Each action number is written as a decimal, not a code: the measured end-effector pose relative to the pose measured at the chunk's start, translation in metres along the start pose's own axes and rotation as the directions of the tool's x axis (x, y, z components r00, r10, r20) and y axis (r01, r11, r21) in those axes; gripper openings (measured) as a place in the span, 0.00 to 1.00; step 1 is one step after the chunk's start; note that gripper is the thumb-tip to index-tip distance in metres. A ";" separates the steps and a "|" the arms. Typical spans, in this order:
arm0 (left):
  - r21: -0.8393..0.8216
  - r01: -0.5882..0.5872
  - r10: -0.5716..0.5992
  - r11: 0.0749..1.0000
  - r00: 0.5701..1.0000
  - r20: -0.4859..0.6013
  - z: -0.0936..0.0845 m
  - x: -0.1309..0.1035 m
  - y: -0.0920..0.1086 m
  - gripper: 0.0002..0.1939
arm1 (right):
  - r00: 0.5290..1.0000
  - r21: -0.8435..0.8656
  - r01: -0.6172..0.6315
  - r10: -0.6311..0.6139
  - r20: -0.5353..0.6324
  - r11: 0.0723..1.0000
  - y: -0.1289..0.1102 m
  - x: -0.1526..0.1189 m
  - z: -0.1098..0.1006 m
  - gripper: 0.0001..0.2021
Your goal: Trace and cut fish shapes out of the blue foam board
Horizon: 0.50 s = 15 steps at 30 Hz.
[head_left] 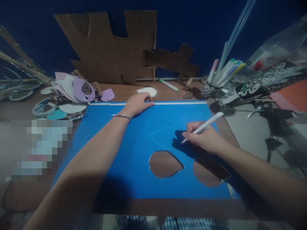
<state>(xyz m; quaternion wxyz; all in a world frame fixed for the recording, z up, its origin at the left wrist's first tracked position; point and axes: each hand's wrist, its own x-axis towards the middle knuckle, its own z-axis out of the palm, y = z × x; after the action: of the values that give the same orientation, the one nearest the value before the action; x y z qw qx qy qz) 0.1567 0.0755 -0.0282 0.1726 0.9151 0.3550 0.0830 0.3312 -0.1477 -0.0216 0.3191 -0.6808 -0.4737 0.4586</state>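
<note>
A large blue sheet (103, 137) lies on the wooden table, with two leaf-shaped holes cut through its lower part. My left hand (139, 103) rests on its far edge, thumb stretched out, the other fingers bent and partly hidden, holding nothing that I can see. In my right hand (203, 135) is a white pen (207, 123), gripped in a writing hold. Its tip is at the blue surface, at the right end of a thin, pale leaf-shaped outline (164, 127). The holes lie just below this outline, nearer my body.
Brown cardboard pieces (100, 48) lean on the dark blue wall. A green-capped marker (168, 85) and a white paper cutout (150, 92) lie behind the sheet. Purple paper fish shapes (81, 88) are at left. A patterned holder (208, 90) with several markers stands at right.
</note>
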 end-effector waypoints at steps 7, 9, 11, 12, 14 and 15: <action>-0.004 -0.016 0.016 1.000 1.000 -0.007 0.001 -0.001 -0.001 0.15 | 0.999 0.006 -0.030 0.030 0.036 1.000 -0.004 -0.001 -0.002 0.16; -0.001 -0.021 0.021 1.000 1.000 -0.004 0.001 -0.001 -0.001 0.15 | 0.999 -0.025 -0.017 0.018 0.033 1.000 -0.006 0.000 -0.003 0.16; 0.006 -0.023 0.023 1.000 1.000 -0.002 0.001 0.000 -0.001 0.16 | 0.999 -0.061 0.000 0.002 0.032 0.998 -0.007 0.001 -0.004 0.16; 0.009 -0.022 0.022 1.000 1.000 -0.002 0.001 0.000 -0.001 0.16 | 0.999 -0.080 0.005 -0.002 0.033 0.997 -0.008 0.001 -0.005 0.16; 0.014 -0.014 0.014 1.000 1.000 -0.003 0.001 0.001 -0.001 0.15 | 0.999 -0.113 0.008 -0.003 0.040 0.994 -0.010 0.003 -0.007 0.16; 0.015 -0.011 0.011 1.000 1.000 -0.003 0.001 0.002 -0.001 0.15 | 0.999 -0.122 0.009 -0.004 0.045 0.993 -0.011 0.004 -0.008 0.16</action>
<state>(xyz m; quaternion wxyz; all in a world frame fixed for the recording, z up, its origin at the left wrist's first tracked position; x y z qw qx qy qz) 0.1574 0.0772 -0.0296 0.1648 0.9181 0.3507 0.0825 0.3349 -0.1400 -0.0107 0.2676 -0.6870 -0.5101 0.4430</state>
